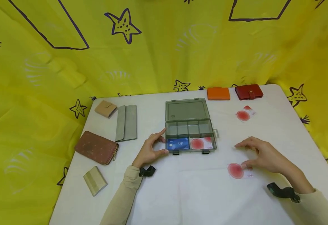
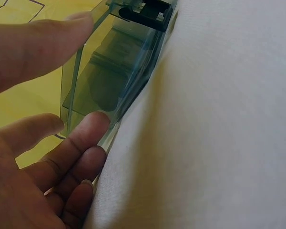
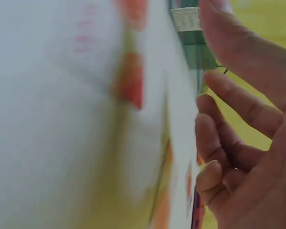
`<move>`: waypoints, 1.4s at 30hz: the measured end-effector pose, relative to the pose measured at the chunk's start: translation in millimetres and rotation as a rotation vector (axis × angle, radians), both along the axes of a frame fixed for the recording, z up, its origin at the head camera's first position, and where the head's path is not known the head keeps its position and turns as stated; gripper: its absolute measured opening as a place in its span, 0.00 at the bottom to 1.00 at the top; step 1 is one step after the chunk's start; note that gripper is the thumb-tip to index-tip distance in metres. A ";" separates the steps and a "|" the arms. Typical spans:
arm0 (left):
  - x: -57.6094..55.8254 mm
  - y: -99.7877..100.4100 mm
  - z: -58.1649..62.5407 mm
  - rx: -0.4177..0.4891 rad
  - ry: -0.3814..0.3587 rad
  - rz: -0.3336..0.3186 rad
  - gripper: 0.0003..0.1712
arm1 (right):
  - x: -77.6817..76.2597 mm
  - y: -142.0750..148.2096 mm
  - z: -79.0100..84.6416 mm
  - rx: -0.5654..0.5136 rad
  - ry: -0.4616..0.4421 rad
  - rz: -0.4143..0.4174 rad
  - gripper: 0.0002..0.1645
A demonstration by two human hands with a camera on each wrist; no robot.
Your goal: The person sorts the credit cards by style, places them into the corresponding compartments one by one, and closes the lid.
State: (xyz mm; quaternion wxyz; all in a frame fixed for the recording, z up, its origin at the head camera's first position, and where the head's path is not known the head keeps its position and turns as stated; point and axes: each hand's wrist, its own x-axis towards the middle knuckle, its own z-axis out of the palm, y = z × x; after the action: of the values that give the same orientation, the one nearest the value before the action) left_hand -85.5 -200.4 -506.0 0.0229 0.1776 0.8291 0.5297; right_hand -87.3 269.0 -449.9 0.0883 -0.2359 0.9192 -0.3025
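Note:
A greenish see-through plastic box [image 1: 168, 136] lies with its lid [image 1: 187, 110] tipped back. A blue VIP card [image 1: 178, 144] fills the front left compartment, and a white card with a red circle [image 1: 198, 143] the front right one. My left hand [image 1: 151, 149] is at the box's left end, thumb at the front corner and index finger along the side. To the right, my right hand [image 1: 265, 154] is over the table, thumb and fingers spread apart with nothing between them. Its thumb overlaps another red-circled card [image 1: 235, 171] in the head view.
More red-circled cards [image 1: 242, 115] lie farther back on the right, in front of an orange wallet [image 1: 218, 93] and a red wallet [image 1: 249, 92]. Along the left are a tan wallet [image 1: 105, 109], a grey one [image 1: 130, 122], a brown zip wallet [image 1: 96, 147] and a beige one [image 1: 95, 181].

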 end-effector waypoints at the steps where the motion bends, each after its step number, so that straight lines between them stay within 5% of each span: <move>1: 0.6 -0.4 0.2 -0.002 -0.001 0.004 0.55 | 4.2 3.4 -1.8 0.018 -0.016 0.000 0.41; 6: 3.7 0.5 8.2 0.002 0.005 0.003 0.53 | 18.9 10.5 -10.9 0.070 -0.056 -0.005 0.38; 14: 10.2 5.8 33.2 0.012 0.015 0.004 0.49 | 26.0 3.7 -20.1 0.042 0.017 0.004 0.30; 19: 9.6 7.6 33.2 0.020 0.003 -0.002 0.49 | 26.8 2.7 -22.9 0.000 0.075 0.016 0.31; 24: 2.0 0.5 9.5 0.012 0.007 -0.007 0.52 | 25.0 4.7 -27.5 -0.078 0.164 0.027 0.28; 26: -0.7 -2.5 -0.3 0.003 0.011 -0.007 0.53 | 23.6 4.3 -26.9 -0.144 0.118 0.023 0.26; 31: 0.5 -1.8 -2.0 0.000 0.011 -0.004 0.52 | 14.9 -0.6 -20.7 -0.356 -0.065 -0.063 0.22; 36: 0.3 -1.9 -4.8 0.005 0.016 -0.007 0.53 | 1.3 -11.4 -12.4 -0.460 -0.098 -0.192 0.28; 42: -0.4 -2.7 -3.4 -0.011 0.027 -0.004 0.53 | -15.6 -26.7 -2.6 -0.741 -0.284 -0.137 0.36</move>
State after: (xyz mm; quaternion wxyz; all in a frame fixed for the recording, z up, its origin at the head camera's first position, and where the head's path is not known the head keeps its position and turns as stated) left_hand -85.9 -203.0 -509.5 0.0139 0.1862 0.8319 0.5226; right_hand -102.9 242.2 -452.5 0.1030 -0.1458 0.7401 -0.6484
